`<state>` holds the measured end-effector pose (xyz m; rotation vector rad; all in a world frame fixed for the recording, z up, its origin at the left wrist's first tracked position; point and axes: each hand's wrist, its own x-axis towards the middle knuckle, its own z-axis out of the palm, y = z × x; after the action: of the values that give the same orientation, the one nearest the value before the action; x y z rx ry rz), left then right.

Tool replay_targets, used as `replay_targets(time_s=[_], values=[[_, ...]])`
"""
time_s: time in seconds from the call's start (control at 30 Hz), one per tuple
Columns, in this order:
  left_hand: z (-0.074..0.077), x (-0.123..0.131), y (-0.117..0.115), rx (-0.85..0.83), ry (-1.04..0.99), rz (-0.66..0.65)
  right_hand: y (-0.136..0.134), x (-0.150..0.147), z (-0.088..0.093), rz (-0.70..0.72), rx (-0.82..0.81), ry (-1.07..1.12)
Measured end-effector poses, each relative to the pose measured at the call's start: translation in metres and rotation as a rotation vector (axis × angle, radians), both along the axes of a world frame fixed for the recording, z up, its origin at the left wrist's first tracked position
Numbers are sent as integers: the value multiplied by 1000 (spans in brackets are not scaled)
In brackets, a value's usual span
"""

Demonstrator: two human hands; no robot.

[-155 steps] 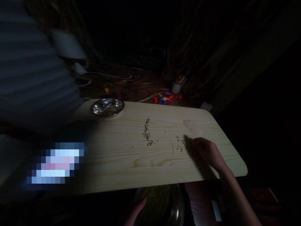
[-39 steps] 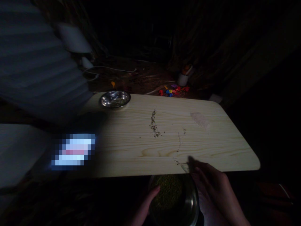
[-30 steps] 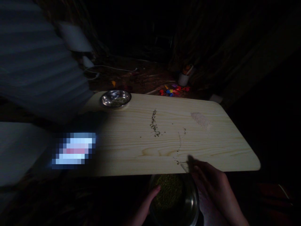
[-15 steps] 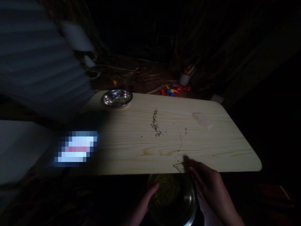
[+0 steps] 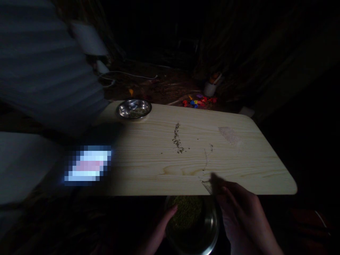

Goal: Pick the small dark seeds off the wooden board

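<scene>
My left hand grips the left rim of a metal bowl, its thumb over the inside. Many small green grains lie in this bowl, which is below the table's near edge. Above the bowl's right side, my right hand is closed at the table edge, its fingertips pressed together; what they hold, if anything, is too dark to make out. Beside those fingertips lie a few grains and a pale streak. A line of dark grains crosses the middle of the wooden table, and a pale pinkish patch lies to the right.
A second metal bowl with some grains stands at the table's far left. A bright pixelated screen glows at the left. Past the far edge are colourful small pieces, a white container and a white cable.
My right hand has moved slightly right along the table edge. The bowl and my left hand have shifted a little left relative to the table.
</scene>
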<state>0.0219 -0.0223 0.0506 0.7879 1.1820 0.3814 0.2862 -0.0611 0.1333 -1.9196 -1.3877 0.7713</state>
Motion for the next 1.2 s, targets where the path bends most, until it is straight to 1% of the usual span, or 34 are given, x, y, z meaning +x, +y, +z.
replay_targets(time_s=[0.03, 0.07, 0.1, 0.17, 0.2, 0.27, 0.37, 0.5, 0.63, 0.7, 0.8, 0.83, 0.87, 0.9, 0.93, 0.97, 1.0, 1.07, 1.1, 1.13, 1.17, 1.2], values=[[10, 2, 3, -11, 24, -15, -1, 1, -1, -1, -4, 2], [19, 4, 6, -47, 7, 16, -1, 2, -2, 1, -6, 5], [26, 6, 8, -12, -1, -1, -1, 3, -3, 3, -7, 6], [35, 8, 11, -42, 80, -32, -1, 4, -5, 0, -8, -7], [37, 8, 11, -10, 135, -26, -1, 4, -6, -4, -6, -18], [36, 8, 10, 21, 169, 5, 1, 5, -7, -9, -2, -31], [31, 7, 8, 1, 152, 48, 3, 5, -7, -2, 11, -20], [25, 5, 7, 26, 116, 3, 3, 0, -5, 36, 8, 3], [17, 2, 5, 47, 105, 16, 3, -4, -3, 67, -6, 14], [15, 1, 5, 55, 101, -12, 4, -5, -3, 65, 1, 11], [20, 4, 6, 76, 14, -41, 7, -6, -4, 58, 4, -5], [23, 5, 7, 60, 1, -40, 8, -7, -4, 57, 3, -10], [25, 6, 9, 39, 14, -50, 9, -8, -4, 57, 3, -15], [27, 7, 9, 29, 98, -40, 9, -9, -3, 63, 3, -18], [28, 7, 10, -28, 142, -25, 10, -10, -3, 74, 2, -17], [28, 7, 10, -12, 128, -43, 10, -12, -1, 93, -1, -13], [27, 7, 9, -1, 113, -13, 10, -13, 0, 120, -7, -5], [25, 5, 8, 21, 84, -54, 9, -13, 3, 175, -21, 14], [26, 5, 8, -40, 48, -37, 8, -13, 4, 185, -25, 19], [29, 5, 8, -45, 19, -16, 7, -11, 4, 178, -25, 17], [32, 6, 9, -56, 31, -12, 6, -8, 5, 155, -23, 10], [36, 6, 10, -95, 117, -24, 4, -5, 5, 118, -14, -2]])
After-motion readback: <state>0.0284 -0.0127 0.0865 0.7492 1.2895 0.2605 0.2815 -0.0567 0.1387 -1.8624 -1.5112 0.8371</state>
